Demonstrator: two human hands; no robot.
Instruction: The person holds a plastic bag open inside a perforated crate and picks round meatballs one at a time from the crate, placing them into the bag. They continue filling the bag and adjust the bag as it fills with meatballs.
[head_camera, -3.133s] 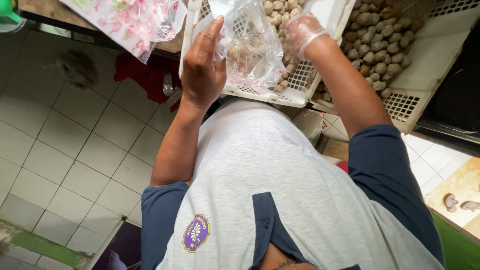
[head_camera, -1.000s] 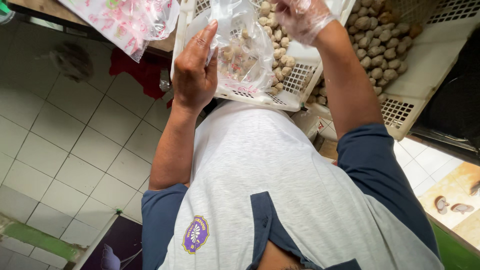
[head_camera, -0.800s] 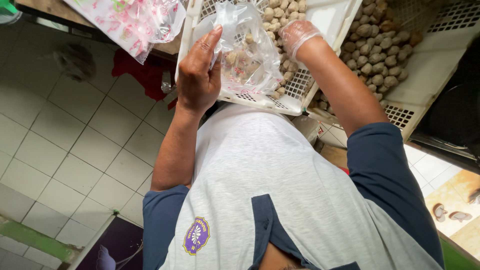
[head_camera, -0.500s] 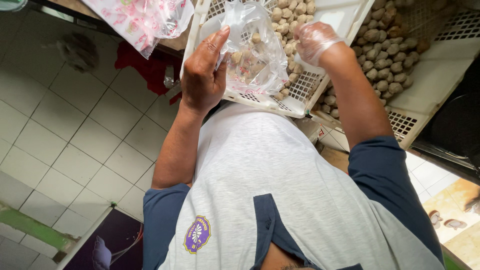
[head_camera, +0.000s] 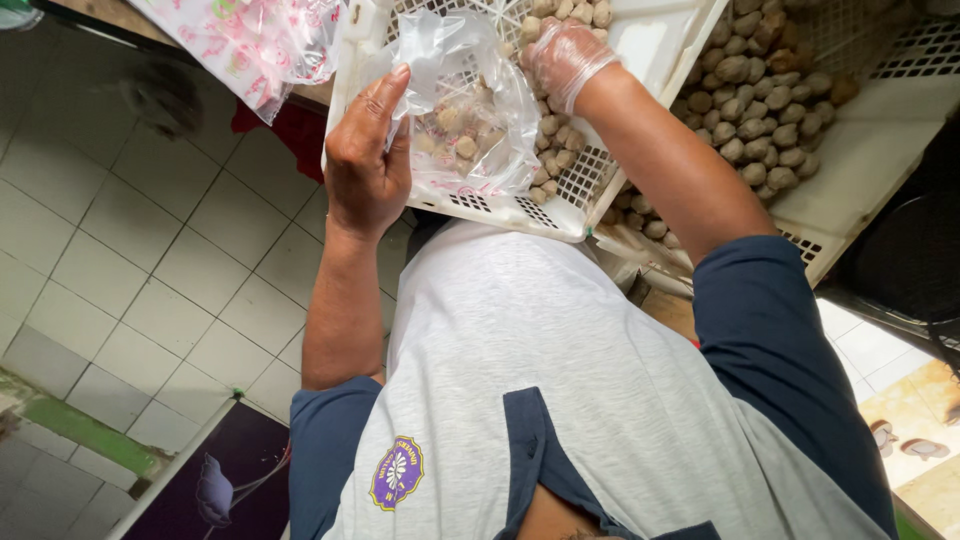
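Left hand (head_camera: 365, 160) grips a clear plastic bag (head_camera: 465, 110) of balls.
Gloved right hand (head_camera: 562, 55) curls on balls in the white crate (head_camera: 655, 45); its grasp is unclear.

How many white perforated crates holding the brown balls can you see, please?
2: one crate in front of the person, under the left hand holding the clear bag and the gloved right hand; another crate to its right. More may lie out of view.

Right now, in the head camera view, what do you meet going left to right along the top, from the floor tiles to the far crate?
White floor tiles → pink patterned bag → left hand → clear plastic bag of brown balls → gloved right hand → second white crate heaped with brown balls.
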